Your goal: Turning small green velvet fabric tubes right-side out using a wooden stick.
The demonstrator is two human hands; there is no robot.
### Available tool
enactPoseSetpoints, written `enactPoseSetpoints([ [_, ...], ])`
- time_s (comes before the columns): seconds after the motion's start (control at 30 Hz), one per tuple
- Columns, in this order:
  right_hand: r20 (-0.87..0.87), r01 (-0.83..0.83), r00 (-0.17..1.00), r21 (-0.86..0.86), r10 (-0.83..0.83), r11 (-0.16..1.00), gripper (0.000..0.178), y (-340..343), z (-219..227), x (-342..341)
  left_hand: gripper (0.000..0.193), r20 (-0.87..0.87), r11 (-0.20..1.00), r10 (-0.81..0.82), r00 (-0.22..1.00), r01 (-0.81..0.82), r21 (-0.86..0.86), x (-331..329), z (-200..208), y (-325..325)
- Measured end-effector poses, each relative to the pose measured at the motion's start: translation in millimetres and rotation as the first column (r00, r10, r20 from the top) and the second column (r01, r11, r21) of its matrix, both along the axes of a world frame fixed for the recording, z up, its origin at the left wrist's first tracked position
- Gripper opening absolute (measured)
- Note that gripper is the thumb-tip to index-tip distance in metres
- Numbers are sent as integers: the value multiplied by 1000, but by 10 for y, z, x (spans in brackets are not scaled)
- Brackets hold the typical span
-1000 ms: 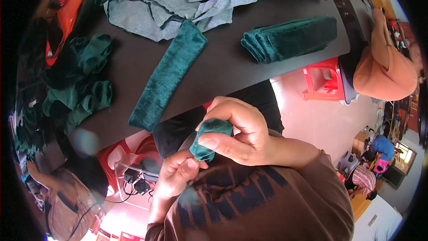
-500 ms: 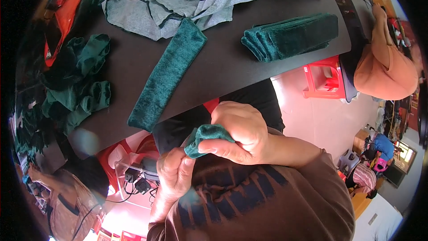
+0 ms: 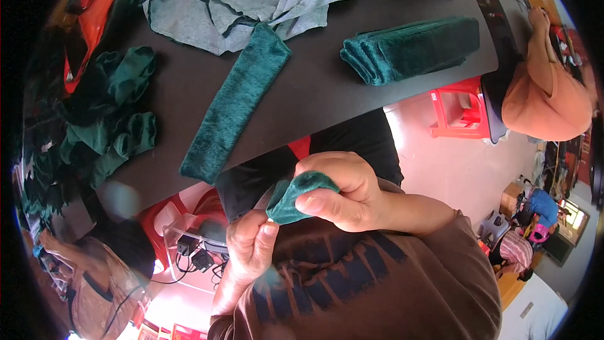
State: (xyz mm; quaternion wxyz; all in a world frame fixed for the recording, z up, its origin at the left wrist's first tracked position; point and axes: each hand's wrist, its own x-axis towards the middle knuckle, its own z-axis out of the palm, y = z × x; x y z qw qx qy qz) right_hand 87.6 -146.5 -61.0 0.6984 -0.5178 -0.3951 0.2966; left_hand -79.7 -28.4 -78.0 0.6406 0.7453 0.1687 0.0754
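In front of my chest I hold a gathered piece of green velvet fabric (image 3: 294, 200). My right hand (image 3: 346, 192) is closed round its right side, the thumb lying along the front and the fingers behind. My left hand (image 3: 250, 245) is pinched shut at the cloth's lower left edge. A tiny pale bit shows at its fingertips, too small to name. Beyond my hands, a flat green velvet strip (image 3: 236, 104) lies slantwise on the dark table (image 3: 308, 94), its near end at the table's edge.
A stack of folded green velvet strips (image 3: 412, 50) lies on the right, a grey-backed cloth heap (image 3: 251, 0) at the back, and crumpled green cloth (image 3: 113, 107) on the left. A red stool (image 3: 462, 110) stands beyond the table. Other people sit at both sides.
The velvet in my right hand has shifted slightly right and opened wider, and its edge has drawn a little away from my left hand's fingers. The table things stay put.
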Motion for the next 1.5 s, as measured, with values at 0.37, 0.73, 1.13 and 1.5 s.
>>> enactPoseSetpoints([
  [0.37, -185, -154, 972, -36, 145, 987, 12, 9, 100, -67, 14, 60, 982, 71, 996, -59, -180, -127, -76, -73],
  [0.73, 154, -63, 986, -48, 70, 997, 8, -7, 80, -1, 31, -96, 590, -153, 984, 12, -808, 31, 191, 56],
  [1.13, 104, 34, 994, -69, -27, 997, 31, -75, 168, 118, 33, -230, 802, -151, 961, -17, -597, 53, 228, 29],
  [1.5, 85, 67, 995, -71, -61, 995, 22, -60, 156, 61, 28, -161, 943, -105, 981, 47, -328, 19, 141, -34],
])
